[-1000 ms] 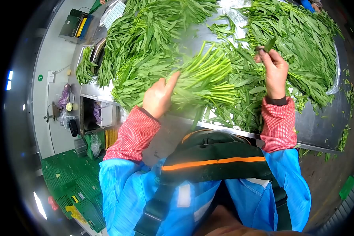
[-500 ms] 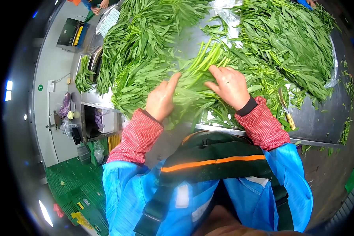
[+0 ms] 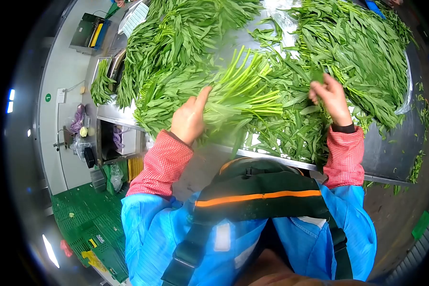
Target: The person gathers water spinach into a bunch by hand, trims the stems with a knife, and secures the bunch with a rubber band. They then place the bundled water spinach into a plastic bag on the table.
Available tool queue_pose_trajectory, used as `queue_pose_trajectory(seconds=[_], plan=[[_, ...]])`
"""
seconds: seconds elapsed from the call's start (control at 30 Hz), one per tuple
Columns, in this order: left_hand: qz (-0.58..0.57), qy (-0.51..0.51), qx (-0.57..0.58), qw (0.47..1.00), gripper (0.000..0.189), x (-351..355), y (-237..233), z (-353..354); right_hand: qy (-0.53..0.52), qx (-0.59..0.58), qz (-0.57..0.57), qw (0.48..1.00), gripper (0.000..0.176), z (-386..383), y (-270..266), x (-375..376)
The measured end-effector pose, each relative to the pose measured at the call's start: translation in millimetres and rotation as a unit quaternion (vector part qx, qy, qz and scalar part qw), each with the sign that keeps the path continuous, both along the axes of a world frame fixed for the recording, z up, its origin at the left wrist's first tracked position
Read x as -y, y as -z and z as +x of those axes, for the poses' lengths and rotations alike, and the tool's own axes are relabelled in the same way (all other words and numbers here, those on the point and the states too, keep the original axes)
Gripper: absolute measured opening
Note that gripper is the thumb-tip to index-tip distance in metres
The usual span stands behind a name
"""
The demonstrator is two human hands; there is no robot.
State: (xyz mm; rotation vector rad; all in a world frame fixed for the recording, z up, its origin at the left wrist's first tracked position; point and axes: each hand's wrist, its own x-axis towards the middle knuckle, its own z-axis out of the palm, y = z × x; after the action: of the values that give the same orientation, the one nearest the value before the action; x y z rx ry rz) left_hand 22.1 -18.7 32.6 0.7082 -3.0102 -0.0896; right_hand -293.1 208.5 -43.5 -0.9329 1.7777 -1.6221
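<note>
My left hand (image 3: pixel 189 117) is closed around a bunch of leafy greens with long pale-green stems (image 3: pixel 245 78), held low over the table. The stem ends fan out to the upper right, and the leaves near my fingers are blurred. My right hand (image 3: pixel 332 99) is apart from the bunch, over loose greens (image 3: pixel 295 133). Its fingers are curled, with a blurred green leaf (image 3: pixel 317 73) at the tips. The knife seen earlier is hidden behind my right forearm.
Large heaps of the same greens lie at the left (image 3: pixel 176 43) and right (image 3: pixel 357 52) of the metal table (image 3: pixel 386 157). Clear plastic (image 3: pixel 281 14) lies between them. Green crates (image 3: pixel 86 214) stand at lower left. Part of another person's hand (image 3: pixel 394 3) shows at the top right.
My right hand has let go of the bunch and moved right, over the loose greens. My left hand still holds the bunch, whose stems are now spread wider.
</note>
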Motion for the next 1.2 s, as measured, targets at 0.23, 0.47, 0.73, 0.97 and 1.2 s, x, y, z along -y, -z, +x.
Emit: queue_pose_trajectory(seconds=[0.23, 0.47, 0.73, 0.97, 1.2], plan=[[-0.011, 0.039, -0.013, 0.999, 0.073, -9.5, -5.3, -20.4, -0.044, -0.471, 0.141, 0.87, 0.037, 80.9, -58.8, 45.0], [-0.003, 0.019, 0.005, 1.0, 0.08, -11.4, -2.8, -17.7, -0.107, 0.049, -0.028, 0.993, 0.017, 86.8, -26.8, 54.9], [0.021, -0.03, 0.02, 0.999, 0.083, -9.8, -0.2, 0.0, -0.051, 0.147, -0.035, 0.987, 0.027, 36.3, -25.9, 16.8], [-0.003, 0.023, -0.009, 1.0, 0.077, -16.5, 3.0, -10.3, -0.111, 0.039, 0.093, 0.989, 0.039, 79.5, -31.0, 66.9], [0.009, -0.002, -0.019, 1.0, 0.075, -13.6, 2.1, -0.4, -0.073, 0.363, -0.189, 0.91, 0.022, 31.7, -24.5, 30.9]])
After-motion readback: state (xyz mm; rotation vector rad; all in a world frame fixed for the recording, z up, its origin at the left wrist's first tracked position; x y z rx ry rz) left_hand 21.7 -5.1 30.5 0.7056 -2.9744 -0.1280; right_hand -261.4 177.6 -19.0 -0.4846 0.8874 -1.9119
